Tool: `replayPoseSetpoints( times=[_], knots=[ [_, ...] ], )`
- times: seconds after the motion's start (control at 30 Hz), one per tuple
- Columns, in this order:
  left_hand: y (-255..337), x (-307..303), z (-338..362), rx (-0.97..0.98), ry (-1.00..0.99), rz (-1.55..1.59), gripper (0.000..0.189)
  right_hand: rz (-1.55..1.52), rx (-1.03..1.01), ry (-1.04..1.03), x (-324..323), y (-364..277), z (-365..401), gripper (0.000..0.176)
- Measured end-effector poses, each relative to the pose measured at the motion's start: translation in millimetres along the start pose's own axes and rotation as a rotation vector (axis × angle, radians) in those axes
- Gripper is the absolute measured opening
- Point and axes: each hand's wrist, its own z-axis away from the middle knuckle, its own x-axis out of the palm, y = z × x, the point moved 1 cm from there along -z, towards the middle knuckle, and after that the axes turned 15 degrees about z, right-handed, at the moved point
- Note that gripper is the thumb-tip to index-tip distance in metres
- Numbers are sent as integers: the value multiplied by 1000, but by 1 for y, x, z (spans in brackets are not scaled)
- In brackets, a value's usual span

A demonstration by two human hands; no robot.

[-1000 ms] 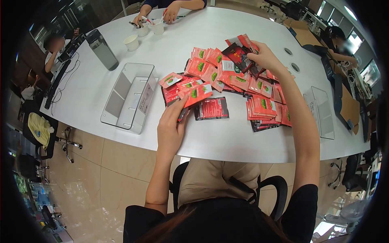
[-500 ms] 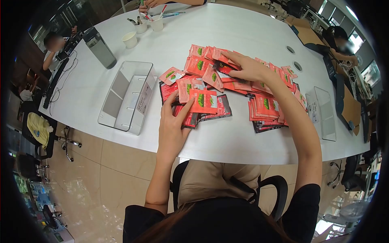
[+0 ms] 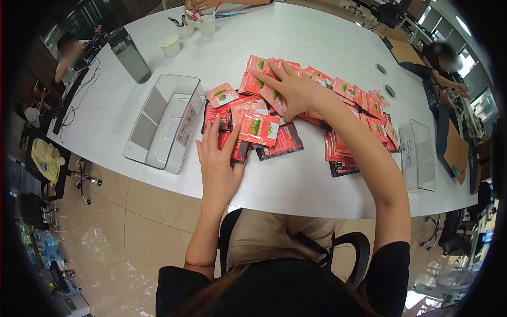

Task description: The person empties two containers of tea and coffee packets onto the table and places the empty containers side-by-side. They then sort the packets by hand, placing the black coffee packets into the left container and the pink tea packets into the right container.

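- Red and black packets (image 3: 280,141) lie near left on the white table (image 3: 290,193); the left hand (image 3: 219,166), fingers moderately spread, touches their left side.
- Beyond, the right hand (image 3: 301,92) sits farther left on the pink packet pile (image 3: 343,90) than a moment ago, palm down, fingers wide; whether it grips any, I cannot tell.
- Its forearm (image 3: 369,158) hides part of the pile.
- Clear boxes stand left (image 3: 185,129) and right (image 3: 417,153).
- Far left: bottle (image 3: 130,57), cups (image 3: 170,47); another person's hands (image 3: 202,5), cut off.
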Motion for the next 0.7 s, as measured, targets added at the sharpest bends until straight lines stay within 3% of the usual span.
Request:
replayPoseSetpoints(
  times=[0.07, 0.37, 0.57, 0.7],
  knots=[
    [0, 0, 0, -26, -19, -72, 56, 75, -24, -36, 3, -4, -14, 112],
    [-6, 2, 0, -18, -5, -59, 59, 104, 42, 177, 41, -5, -54, 78],
    [-2, 0, -1, -40, -2, -31, 59, 38, 57, 316, 41, -4, -52, 43],
    [-7, 0, 1, 0, -5, -12, 54, -107, 69, 382, 31, -5, -33, 38]
  ],
)
